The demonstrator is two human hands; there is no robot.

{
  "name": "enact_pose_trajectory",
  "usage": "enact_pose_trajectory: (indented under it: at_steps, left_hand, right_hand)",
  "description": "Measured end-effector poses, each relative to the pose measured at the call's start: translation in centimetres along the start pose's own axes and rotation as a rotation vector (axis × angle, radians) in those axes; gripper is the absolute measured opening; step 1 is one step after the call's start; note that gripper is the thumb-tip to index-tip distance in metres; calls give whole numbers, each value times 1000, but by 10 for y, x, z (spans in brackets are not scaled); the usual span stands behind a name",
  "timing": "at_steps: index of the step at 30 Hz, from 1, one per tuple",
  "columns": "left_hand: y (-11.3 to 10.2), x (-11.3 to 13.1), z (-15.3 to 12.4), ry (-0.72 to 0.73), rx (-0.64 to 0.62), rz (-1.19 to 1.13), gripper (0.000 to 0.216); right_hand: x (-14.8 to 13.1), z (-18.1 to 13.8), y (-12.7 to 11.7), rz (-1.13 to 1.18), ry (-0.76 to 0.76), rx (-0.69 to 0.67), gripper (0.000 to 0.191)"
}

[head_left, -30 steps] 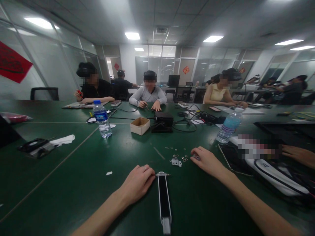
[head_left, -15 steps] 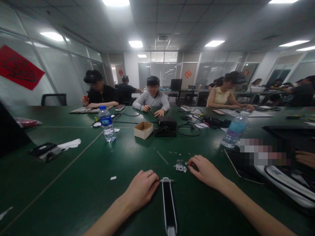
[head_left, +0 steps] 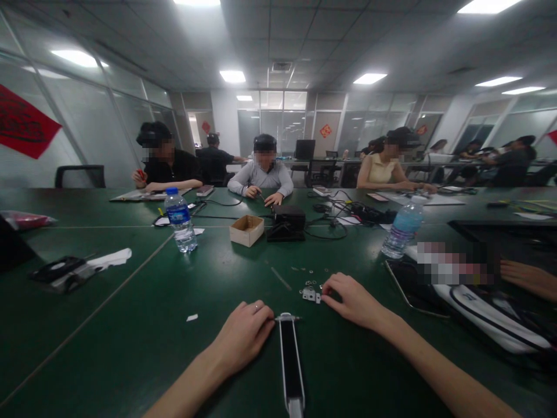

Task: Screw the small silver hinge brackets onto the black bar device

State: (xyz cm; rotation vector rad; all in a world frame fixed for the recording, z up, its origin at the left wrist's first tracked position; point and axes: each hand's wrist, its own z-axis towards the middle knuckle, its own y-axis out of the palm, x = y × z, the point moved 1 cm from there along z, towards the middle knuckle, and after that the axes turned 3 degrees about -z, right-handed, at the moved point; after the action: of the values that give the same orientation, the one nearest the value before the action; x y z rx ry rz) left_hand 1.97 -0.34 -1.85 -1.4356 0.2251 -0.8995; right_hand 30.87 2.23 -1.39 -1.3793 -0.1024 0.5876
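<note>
Silver bracket point(head_left: 309, 295) lies near right hand point(head_left: 346, 297); left hand point(head_left: 248, 331) touches black strip point(head_left: 291, 360).

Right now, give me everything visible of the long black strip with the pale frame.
The long strip is narrow, with a dark middle and a pale rim that looks like metal or plastic. A thin crosspiece sits at its far end, jutting out on both sides; a pale grey block at the near end reaches the picture's bottom edge. It lies lengthwise on the green table. The left hand is at the crosspiece's left end; its grip can't be made out.
</note>
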Motion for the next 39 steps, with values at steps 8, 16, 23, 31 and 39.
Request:
enact_pose_trajectory:
  at_steps: [8,16,23,31,39]
  left_hand:
    - [0,1,1,14,2,37,16]
    - [-1,1,2,7,5,36,16]
    - [1,0,1,14,4,52,16]
    - [-1,0,0,0,-5,32,16]
    - [0,0,0,-1,-5,25,16]
  right_hand:
    - [12,4,2,-114,-55,118,24]
    - [12,8,3,-175,-39,45,18]
    - [9,7,2,-161,-5,32,13]
    - [12,5,1,-63,-17,101,10]
    - [7,3,1,13,31,54,6]
